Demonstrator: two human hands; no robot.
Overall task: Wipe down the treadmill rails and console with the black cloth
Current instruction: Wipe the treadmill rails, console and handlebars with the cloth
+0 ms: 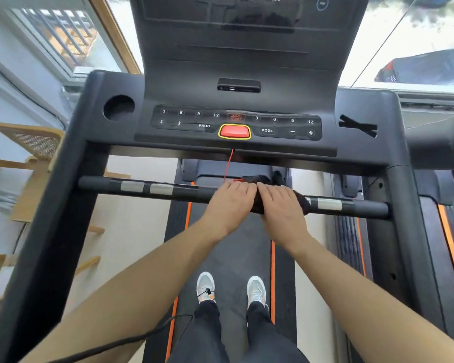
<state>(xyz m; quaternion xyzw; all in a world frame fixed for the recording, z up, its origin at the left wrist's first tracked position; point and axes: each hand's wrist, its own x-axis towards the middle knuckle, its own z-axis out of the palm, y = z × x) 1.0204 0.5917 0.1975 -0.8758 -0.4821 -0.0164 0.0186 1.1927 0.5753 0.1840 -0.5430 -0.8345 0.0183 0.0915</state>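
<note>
A person stands on a treadmill with both hands set side by side on the round, matte black cross rail (168, 189). The right hand (282, 205) has its grip clenched over the black cloth (302, 203), a soft, crumpled fabric bunched around the rail just right of its middle. A fold pokes out past the little finger, and more shows beyond the fingertips. The left hand (230, 203) touches the right, its grip curled over the top of the bar. Whether it also catches an edge of the cloth cannot be told.

Brushed silver sensor plates (132, 186) band the rail on either side of the hands. Above it sits the smooth, dark plastic console (236, 74), with a glossy button strip (283, 125) printed in white numerals. A rounded red safety key (234, 131) is ringed in yellow, and a thin red cord (229, 163) hangs down from it towards the rail. A round cup well (118, 107) is sunk into the console's left corner.

Thick, black side rails (50, 218) slope down at left and right. Below, pale grey trainers (205, 285) stand on the textured dark belt (233, 247), which is edged with orange stripes (272, 271).
</note>
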